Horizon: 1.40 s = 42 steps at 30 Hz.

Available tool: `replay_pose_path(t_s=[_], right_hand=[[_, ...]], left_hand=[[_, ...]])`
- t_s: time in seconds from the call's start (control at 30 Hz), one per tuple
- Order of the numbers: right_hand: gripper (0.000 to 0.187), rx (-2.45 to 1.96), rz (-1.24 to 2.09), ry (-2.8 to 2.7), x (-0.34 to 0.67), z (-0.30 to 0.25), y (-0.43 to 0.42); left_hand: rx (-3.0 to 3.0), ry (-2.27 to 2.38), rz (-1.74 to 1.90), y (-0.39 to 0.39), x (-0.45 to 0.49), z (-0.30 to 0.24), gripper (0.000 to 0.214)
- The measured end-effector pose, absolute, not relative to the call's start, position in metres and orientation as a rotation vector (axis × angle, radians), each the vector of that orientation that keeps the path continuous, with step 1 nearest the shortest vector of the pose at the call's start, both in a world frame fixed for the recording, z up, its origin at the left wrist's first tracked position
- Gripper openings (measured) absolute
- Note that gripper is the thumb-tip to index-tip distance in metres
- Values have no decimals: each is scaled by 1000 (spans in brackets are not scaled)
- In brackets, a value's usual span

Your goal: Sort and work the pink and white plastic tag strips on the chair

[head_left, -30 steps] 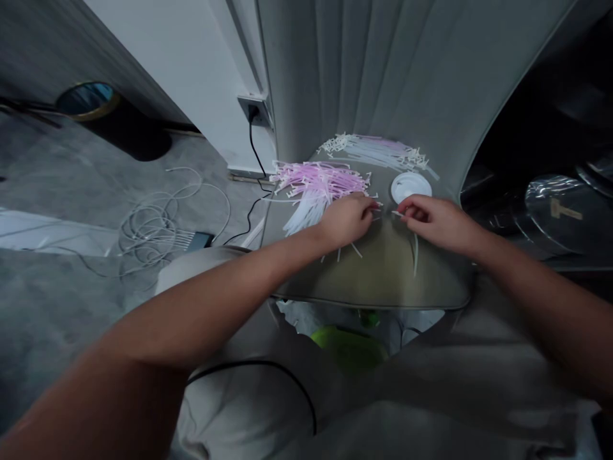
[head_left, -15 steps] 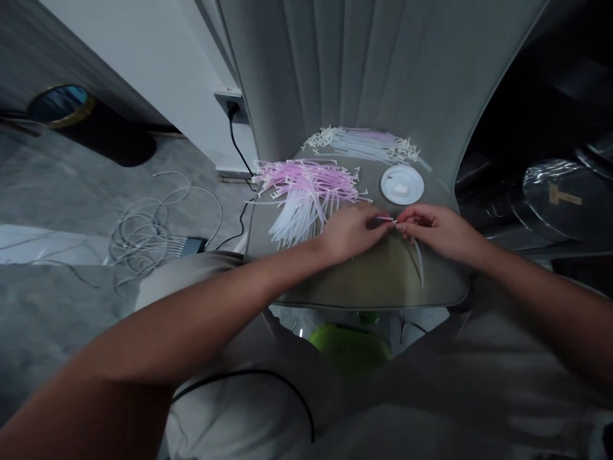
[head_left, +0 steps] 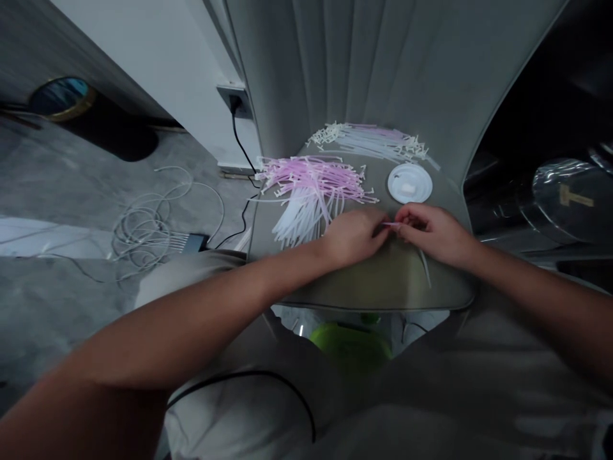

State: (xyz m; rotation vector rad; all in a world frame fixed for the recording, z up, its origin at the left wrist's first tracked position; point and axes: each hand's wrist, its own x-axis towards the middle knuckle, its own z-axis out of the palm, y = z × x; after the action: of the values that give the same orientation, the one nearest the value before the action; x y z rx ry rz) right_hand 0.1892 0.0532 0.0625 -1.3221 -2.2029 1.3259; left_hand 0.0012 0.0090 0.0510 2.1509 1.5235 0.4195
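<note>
My left hand [head_left: 355,237] and my right hand [head_left: 435,235] meet over the front of a chair seat [head_left: 349,284], both with fingers pinched. Between their fingertips runs a short stretch of thin pink tube [head_left: 391,224]. A thin whitish tube [head_left: 425,268] hangs down below my right hand; how it joins the pink part is hidden by the fingers. To the left lies a heap of pink tubes [head_left: 320,179] with small white T-shaped ends, on top of a fan of white tubes [head_left: 297,220]. Beyond my right hand sits a round white dish [head_left: 426,186] holding a small white lump.
Another bundle of white and pink tubes [head_left: 378,142] lies against the chair's backrest [head_left: 383,57]. On the floor at left are a coiled cable [head_left: 143,223] and a dark cylindrical bin [head_left: 110,131]. A plug sits in a wall socket [head_left: 234,102]. A green basin [head_left: 352,345] shows below the seat.
The view has shifted slightly. My fingertips are a little farther apart, and more of the pink tube shows between them. My right hand's fingers have changed their hold.
</note>
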Motion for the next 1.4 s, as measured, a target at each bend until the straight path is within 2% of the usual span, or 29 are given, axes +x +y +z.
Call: replay_pose_path(t_s=[0.3, 0.4, 0.53, 0.6, 1.17, 1.4], right_hand=[[14, -1397, 1577, -1835, 180, 65, 58], [11, -1473, 1402, -1884, 187, 70, 74], [12, -1557, 894, -2118, 203, 68, 103], [14, -1575, 762, -2190, 208, 64, 113], [11, -1491, 636, -2395, 208, 47, 130], [17, -1494, 464, -2517, 207, 46, 128]], left_hand=[[2093, 1603, 405, 11, 0, 47, 30], [2079, 1637, 381, 9, -2, 47, 31], [2097, 1621, 407, 6, -3, 48, 33], [2096, 1623, 414, 6, -2, 48, 35], [2148, 1650, 316, 5, 0, 48, 37], [2156, 1651, 307, 5, -2, 49, 38]])
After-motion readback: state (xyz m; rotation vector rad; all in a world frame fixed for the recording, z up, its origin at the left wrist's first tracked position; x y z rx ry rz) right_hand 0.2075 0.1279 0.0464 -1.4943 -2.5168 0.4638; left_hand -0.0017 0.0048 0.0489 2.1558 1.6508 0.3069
